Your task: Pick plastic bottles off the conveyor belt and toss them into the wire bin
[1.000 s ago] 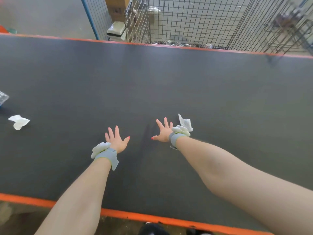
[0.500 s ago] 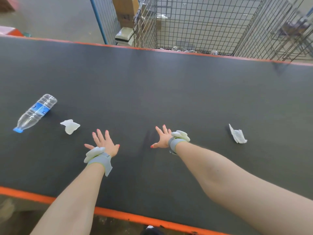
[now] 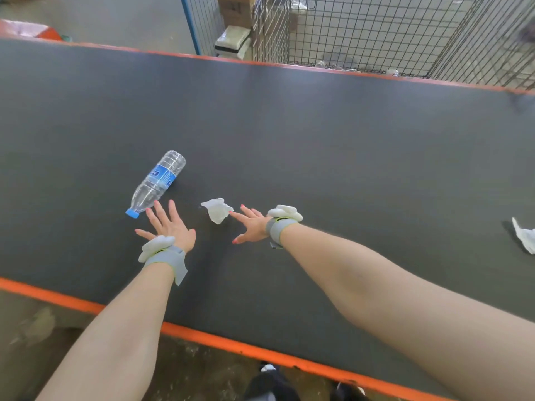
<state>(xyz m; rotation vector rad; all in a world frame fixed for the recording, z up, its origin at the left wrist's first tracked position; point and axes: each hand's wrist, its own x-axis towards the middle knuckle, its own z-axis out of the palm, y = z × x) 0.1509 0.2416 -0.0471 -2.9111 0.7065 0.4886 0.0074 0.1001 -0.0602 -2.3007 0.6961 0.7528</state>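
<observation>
Both hands reach over the conveyor belt (image 3: 347,146) with fingers spread and holding nothing, the left hand (image 3: 169,227) just beside the capped neck of the lying plastic bottle (image 3: 157,182), the right hand (image 3: 252,225) beside a crumpled white scrap (image 3: 217,209), the wire bin (image 3: 376,33) standing beyond the far edge.

Beyond the far side lies a smooth grey concrete floor (image 3: 121,18) under soft, even light. A blue post (image 3: 189,24) leans in the wide-angle view, with a panel of thin wire mesh (image 3: 207,21) on its right. Behind that panel sits a brown cardboard box (image 3: 234,8), and just below it a white wrapped bundle (image 3: 233,41). A red-orange block (image 3: 31,30) with a pale top shows at the upper left. Nearest, the ground (image 3: 202,369) is darker, scuffed and stained, with a pale smear (image 3: 37,325) at the left
</observation>
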